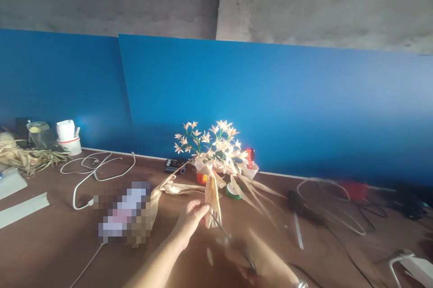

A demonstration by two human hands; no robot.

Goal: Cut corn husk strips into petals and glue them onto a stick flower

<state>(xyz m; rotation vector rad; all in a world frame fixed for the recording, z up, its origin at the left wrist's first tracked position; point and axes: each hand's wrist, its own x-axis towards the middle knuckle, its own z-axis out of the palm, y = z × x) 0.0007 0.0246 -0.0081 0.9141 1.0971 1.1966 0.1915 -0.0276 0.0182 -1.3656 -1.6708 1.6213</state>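
Note:
My left hand (192,216) pinches the edge of a pale dried corn husk (212,195), which hangs from a spray of cream flowers (223,143) on green stems. Low on the right, my right hand (248,252) is smeared by motion and grips what looks like a pair of scissors (221,226). The thin blades point up and left at the cut strips on the husk's lower end. A small pale sliver (210,255) shows below the husk, between my hands. More long husk strips (255,188) fan out to the right of the flowers.
A green tape roll (232,192), a white bowl (251,171) and a remote control (174,165) lie around the flowers. White cable (98,170) coils at the left near a pixelated object (123,211). A dark corded tool (304,210) lies right. A blue partition (270,107) stands behind.

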